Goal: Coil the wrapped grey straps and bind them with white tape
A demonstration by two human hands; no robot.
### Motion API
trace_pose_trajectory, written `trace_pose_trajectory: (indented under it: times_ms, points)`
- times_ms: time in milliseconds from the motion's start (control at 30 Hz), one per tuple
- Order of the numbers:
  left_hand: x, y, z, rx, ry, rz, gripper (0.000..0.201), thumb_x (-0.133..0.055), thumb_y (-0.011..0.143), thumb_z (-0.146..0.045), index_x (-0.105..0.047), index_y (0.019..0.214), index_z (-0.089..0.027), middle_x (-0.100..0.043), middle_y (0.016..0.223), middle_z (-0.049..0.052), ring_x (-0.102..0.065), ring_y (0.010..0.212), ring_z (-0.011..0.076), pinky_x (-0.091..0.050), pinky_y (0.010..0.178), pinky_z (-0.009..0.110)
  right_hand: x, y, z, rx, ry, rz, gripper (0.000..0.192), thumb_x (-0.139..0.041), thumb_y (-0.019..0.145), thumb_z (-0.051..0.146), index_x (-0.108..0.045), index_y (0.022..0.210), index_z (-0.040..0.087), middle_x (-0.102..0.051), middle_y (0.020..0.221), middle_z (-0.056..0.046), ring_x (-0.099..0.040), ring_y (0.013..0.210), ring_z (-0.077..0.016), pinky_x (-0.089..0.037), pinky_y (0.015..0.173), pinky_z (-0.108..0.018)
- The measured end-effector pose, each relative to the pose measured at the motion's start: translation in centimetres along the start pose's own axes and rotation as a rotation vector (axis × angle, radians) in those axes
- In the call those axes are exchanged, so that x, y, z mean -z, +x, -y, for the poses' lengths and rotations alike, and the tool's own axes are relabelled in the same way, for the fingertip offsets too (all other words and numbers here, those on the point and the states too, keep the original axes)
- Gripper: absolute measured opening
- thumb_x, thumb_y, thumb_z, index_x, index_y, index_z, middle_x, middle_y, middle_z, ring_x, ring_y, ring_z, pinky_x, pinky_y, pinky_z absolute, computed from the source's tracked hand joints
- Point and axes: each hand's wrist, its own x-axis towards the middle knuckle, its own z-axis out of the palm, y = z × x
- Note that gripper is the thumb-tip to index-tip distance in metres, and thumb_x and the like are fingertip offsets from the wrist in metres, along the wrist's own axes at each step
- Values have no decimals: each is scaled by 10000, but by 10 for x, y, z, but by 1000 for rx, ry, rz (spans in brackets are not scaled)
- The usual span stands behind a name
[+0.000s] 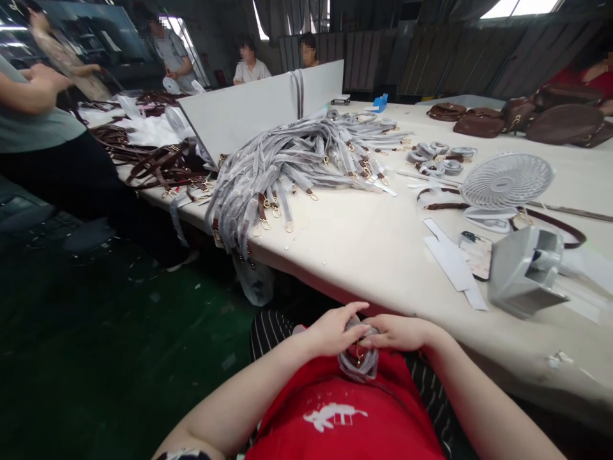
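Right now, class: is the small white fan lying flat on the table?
No. The fan stands upright on its base on the table, its round grille facing outward.

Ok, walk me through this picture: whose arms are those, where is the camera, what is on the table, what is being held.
The camera sits on a person's head and looks forward and down, so the two bare arms at the bottom are that person's own. The left hand and right hand meet over the lap and both grip a coiled strap in grey wrapping with a small gold clasp. Ahead lies a long pale table. On it: a big pile of wrapped straps, a few finished coils, a small white fan, a phone, and brown bags at the far end. Other people stand or sit around the far side.
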Motion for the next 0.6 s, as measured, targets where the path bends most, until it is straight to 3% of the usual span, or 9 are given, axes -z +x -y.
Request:
trace_pose_trajectory:
  times_ms: [67, 133, 233, 333, 600]
  points:
    - [-11, -5, 3, 3, 125, 87, 469, -550, 899, -353, -509, 1346, -217, -699, 1065, 78, -649, 963, 237, -473, 892, 350, -5, -1, -5, -45, -58, 30, 255, -663, 838, 398, -697, 930, 162, -632, 719, 23, -550, 625, -140, -457, 593, -233]
    - [-22, -9, 8, 78, 164, 45, 436, -514, 916, -362, -510, 1322, -202, -705, 997, 75, -656, 911, 241, -484, 840, 346, -12, -1, -10, -96, -113, 16, 212, -635, 827, 328, -682, 942, 155, -641, 724, 19, -558, 616, -142, -444, 569, -226]
    - [-32, -15, 17, 129, 157, -11, 257, -479, 933, -372, -621, 1085, -219, -694, 876, 37, -646, 801, 211, -480, 753, 309, -25, -3, -11, -161, -231, -80, 183, -586, 774, 202, -660, 931, 145, -677, 794, -17, -590, 667, -169, -428, 589, -239]
    - [-33, -18, 24, 127, 110, -4, 254, -454, 947, -386, -641, 892, -223, -676, 796, 15, -632, 759, 188, -469, 716, 279, -41, -6, -8, -208, -379, -196, 170, -535, 763, 176, -649, 886, 150, -700, 852, -72, -616, 722, -211, -407, 633, -276]
    - [-26, -23, 21, 115, 150, -1, 277, -443, 962, -358, -649, 859, -205, -686, 831, 20, -626, 797, 177, -445, 714, 262, -72, 3, 0, -312, -623, -412, 161, -510, 817, 277, -625, 840, 168, -712, 810, -121, -655, 719, -263, -342, 608, -306]
